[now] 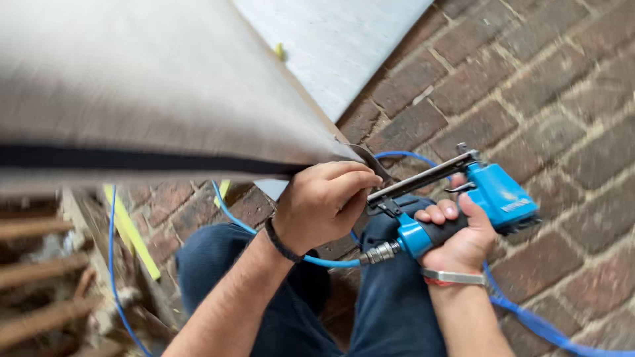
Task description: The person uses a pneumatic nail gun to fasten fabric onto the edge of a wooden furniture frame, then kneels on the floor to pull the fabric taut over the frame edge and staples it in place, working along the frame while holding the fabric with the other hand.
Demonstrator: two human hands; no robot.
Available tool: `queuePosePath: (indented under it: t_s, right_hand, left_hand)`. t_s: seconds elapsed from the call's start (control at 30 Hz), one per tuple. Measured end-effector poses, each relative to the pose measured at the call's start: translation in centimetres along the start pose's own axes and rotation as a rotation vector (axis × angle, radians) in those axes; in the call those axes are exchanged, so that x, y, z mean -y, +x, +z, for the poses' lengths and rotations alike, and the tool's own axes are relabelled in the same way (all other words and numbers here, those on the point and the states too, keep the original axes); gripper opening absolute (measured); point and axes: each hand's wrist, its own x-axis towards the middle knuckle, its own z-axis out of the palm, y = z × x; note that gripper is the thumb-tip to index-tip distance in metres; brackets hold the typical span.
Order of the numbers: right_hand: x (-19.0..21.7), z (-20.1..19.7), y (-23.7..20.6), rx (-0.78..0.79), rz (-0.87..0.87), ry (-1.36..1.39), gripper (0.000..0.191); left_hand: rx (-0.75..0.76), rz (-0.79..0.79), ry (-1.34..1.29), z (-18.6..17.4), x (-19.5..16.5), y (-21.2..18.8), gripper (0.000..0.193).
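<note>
2 hands, left hand (pixel 322 206) pinching taut grey fabric (pixel 152 86), right hand (pixel 463 239) gripping blue staple gun (pixel 476 198)

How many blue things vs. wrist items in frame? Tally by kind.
Blue staple gun, in the right hand: 1
Blue air hose: 1
Black wristband, left wrist: 1
Silver bracelet, right wrist: 1
Beige fabric panel, edge pinched by the left hand: 1
Total: 5
</note>
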Motion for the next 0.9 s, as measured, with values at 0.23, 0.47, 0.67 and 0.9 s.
queuePosePath:
  t_s: [0.23, 0.47, 0.67, 0.9]
  right_hand:
    - [2.8, 2.5, -12.4, -0.107, -0.213, -0.005, 0.047]
    - [7.1, 7.1, -21.7, -0.239, -0.237, -0.066, 0.052]
    - [14.9, 17.8, -33.0, -0.164, -0.226, -0.152, 0.056]
    - [22.9, 31.5, -39.2, 0.116, -0.092, -0.079, 0.046]
  left_hand:
    - [0.153, 0.022, 0.030, 2.0, 0.8, 2.3, 0.014]
    - [0.492, -0.329, -0.019, -3.8, -5.5, 2.5, 0.013]
    - [0.798, -0.363, 0.042, -20.4, -16.2, 0.5, 0.021]
    - [0.518, -0.767, -0.013, -31.6, -34.3, 2.6, 0.028]
